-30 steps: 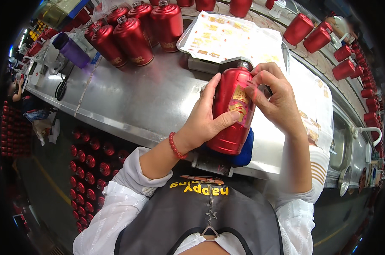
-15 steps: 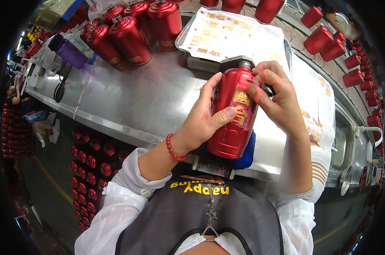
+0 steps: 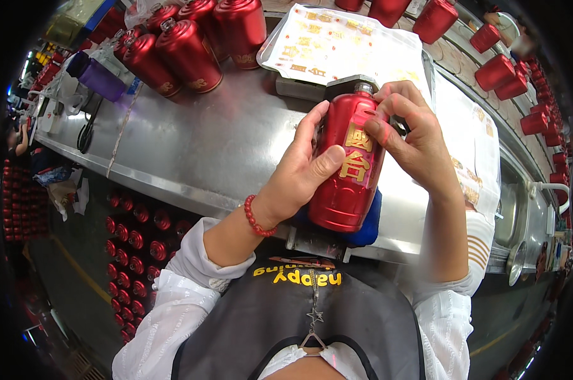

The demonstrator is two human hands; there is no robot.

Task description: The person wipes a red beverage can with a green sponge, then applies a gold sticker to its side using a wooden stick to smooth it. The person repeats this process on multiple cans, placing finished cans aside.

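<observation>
A red bottle (image 3: 340, 206) with a clear glass neck leans over the steel table's front edge, in front of my chest. Its lower part rests on a blue cloth pad (image 3: 367, 229). My left hand (image 3: 302, 171) wraps its left side, thumb across the front. Gold raised characters on a pinkish film decal (image 3: 360, 152) run down the bottle's front. At the decal's upper right edge my right hand (image 3: 408, 130) is closed in a pinch, thumb and index fingertip against the film. The other right fingers curl by the bottle's shoulder, partly hidden.
Several red bottles (image 3: 188, 57) stand at the back left beside a purple bottle (image 3: 100, 76). A sheet of gold decals (image 3: 337, 41) lies on a tray behind my hands. Bottles ride a conveyor (image 3: 451, 54) at right. Crated bottles (image 3: 134, 259) stand below left; a sink (image 3: 514, 221) is far right.
My left thumb has shifted up a little, uncovering more of the lower gold character. The right pinch stays at the decal's upper edge. Bottles on the conveyor have travelled rightward and nearer.
</observation>
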